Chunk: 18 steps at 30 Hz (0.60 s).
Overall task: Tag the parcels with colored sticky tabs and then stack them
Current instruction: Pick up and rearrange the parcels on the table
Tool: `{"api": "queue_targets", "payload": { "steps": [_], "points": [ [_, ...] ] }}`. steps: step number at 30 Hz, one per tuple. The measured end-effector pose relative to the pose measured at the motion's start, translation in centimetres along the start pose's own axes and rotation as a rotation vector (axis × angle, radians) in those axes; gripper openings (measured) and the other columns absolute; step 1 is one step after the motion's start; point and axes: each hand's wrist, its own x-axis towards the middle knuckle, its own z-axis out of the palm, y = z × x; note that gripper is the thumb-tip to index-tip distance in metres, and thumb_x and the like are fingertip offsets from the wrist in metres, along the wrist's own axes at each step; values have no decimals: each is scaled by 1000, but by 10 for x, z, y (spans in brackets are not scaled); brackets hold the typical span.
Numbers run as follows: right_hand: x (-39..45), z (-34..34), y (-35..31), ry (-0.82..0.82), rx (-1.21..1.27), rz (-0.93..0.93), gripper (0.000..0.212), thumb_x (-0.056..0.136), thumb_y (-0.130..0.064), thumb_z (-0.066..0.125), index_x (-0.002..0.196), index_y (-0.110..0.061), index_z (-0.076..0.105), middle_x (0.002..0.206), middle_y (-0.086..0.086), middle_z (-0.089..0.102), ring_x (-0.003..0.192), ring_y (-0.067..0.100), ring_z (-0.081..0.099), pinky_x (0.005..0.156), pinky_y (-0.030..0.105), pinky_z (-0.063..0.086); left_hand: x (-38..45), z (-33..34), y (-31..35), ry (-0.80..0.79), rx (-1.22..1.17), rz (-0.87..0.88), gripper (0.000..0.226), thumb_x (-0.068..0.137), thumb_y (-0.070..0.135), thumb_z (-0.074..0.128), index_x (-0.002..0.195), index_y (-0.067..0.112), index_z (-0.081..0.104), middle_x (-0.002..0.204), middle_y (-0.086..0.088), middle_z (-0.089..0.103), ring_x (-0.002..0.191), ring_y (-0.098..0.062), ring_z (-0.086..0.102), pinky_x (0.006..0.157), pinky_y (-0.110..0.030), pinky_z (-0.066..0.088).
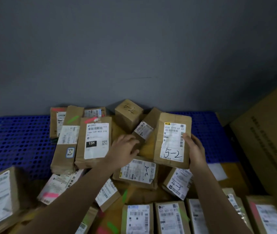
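Note:
A heap of brown cardboard parcels covers a blue perforated pallet (pixel 16 141). My right hand (pixel 195 150) grips the right edge of the parcel marked "5-2" (pixel 172 141), tilted up above the heap, thumb on its white label. My left hand (pixel 126 147) reaches onto a narrow brown parcel with a barcode label (pixel 145 130) in the middle, its fingers curled over the near end. Left of it lies the "15H" parcel (pixel 94 142) with a pink tab, and a long parcel (pixel 67 139) carrying a green tab (pixel 73 119). No tab shows on the "5-2" parcel.
More parcels lie near me, marked "3-2" (pixel 137 172) and "4-3" (pixel 178 183), some with pink (pixel 50 194) or green tabs. A row of parcels (pixel 170 218) stands along the bottom right. A big cardboard carton (pixel 269 141) rises at the right; a grey wall behind.

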Motion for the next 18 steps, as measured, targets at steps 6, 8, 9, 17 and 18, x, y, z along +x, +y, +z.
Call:
{"api": "queue_targets", "payload": {
  "steps": [6,8,9,17,18],
  "points": [
    [10,-20,12,24,-21,21,44,84,-29,72,124,-22,56,108,7,69,94,25,68,79,42,56,8,46,14,-307,-44,-80,64,93,52,48,146,21,30,154,-1,27,139,-25,26,113,-43,25],
    [15,-22,16,21,-31,18,46,83,-31,71,126,-22,56,110,6,69,95,24,68,82,42,56,12,51,15,-289,-114,-126,65,92,55,45,146,24,29,153,1,29,139,-24,28,112,-45,29],
    [18,-22,17,26,-25,14,46,84,-31,71,126,-21,56,111,6,69,95,24,68,82,42,56,14,52,15,-280,-136,-141,64,92,56,44,146,25,29,152,1,31,138,-23,29,111,-45,30],
    [73,8,24,75,-136,30,52,93,-30,60,139,-20,38,126,14,58,104,31,61,86,47,53,20,59,3,-242,-128,-199,50,97,41,44,143,25,35,151,0,32,139,-24,24,113,-47,24],
    [81,12,27,75,-192,53,52,94,-31,58,140,-18,38,128,15,57,104,31,60,83,44,52,19,60,1,-233,-129,-193,48,97,38,44,143,25,36,151,0,31,139,-24,24,114,-46,24]
  ]
}}
